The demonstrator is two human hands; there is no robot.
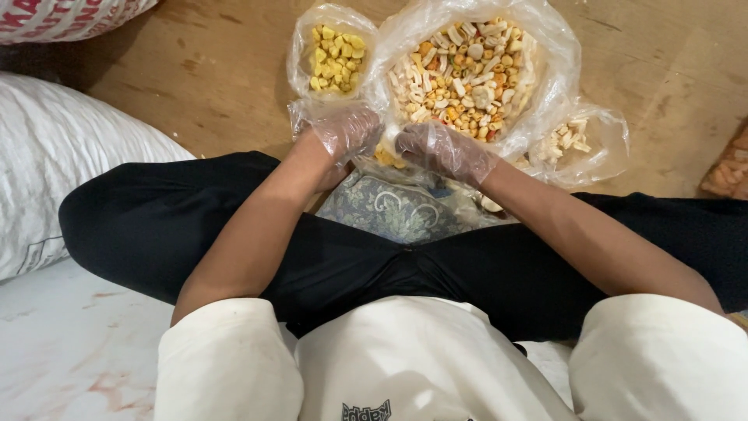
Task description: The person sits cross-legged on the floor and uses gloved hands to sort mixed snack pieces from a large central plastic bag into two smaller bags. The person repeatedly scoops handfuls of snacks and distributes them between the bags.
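Between the crossed legs, seen from the head camera, both gloved hands meet at the near edge of the big bag (545, 47) of mixed snacks on the wooden floor (218, 86). Left hand (347, 131): fingers curled around crumpled plastic at that edge. Right hand (444, 148): fingers bent and closed over the same rim, with a few orange pieces showing between the two hands. A small bag (333, 48) of yellow pieces stands just left of the big one; another bag (580, 144) of pale pieces lies to its right. White sack (54, 156) at far left.
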